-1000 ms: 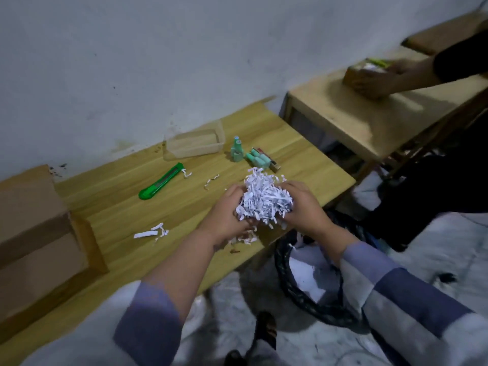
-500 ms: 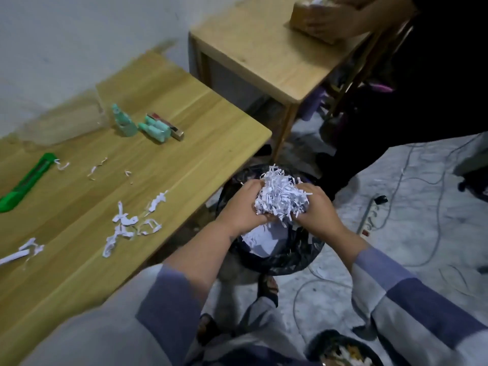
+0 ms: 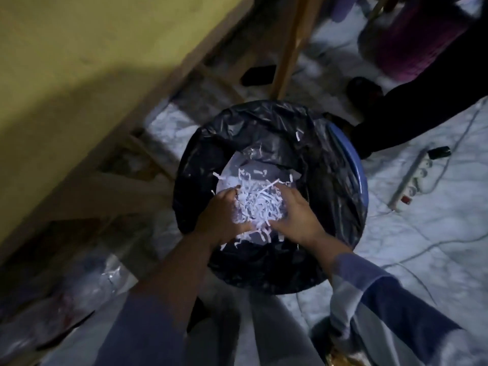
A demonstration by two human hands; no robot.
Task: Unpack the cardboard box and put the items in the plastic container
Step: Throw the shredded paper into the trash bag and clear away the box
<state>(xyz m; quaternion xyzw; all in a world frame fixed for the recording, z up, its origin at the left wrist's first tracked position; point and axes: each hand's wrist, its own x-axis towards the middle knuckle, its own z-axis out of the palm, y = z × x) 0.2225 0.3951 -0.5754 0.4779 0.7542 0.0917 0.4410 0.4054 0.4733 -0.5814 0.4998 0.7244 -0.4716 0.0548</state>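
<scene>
A wad of white shredded paper [image 3: 257,204] sits between my two hands, low inside the mouth of a bin lined with a black bag [image 3: 266,133]. My left hand [image 3: 224,217] cups the wad from the left with its fingers curled into the strands. From the right, my right hand [image 3: 297,216] cups it too. Loose strands hang below the hands and lie on white paper in the bin. The cardboard box, the plastic container and the unpacked items are out of view.
The wooden table's edge [image 3: 111,83] runs along the upper left, with a table leg [image 3: 290,46] behind the bin. A power strip [image 3: 410,180] and cables lie on the floor at right. Another person's dark leg [image 3: 422,96] is at upper right. Clear plastic bags [image 3: 79,291] are at lower left.
My hands carried the shredded paper off the table and down into the bin's mouth. The view tilted down, so the tabletop items left the frame.
</scene>
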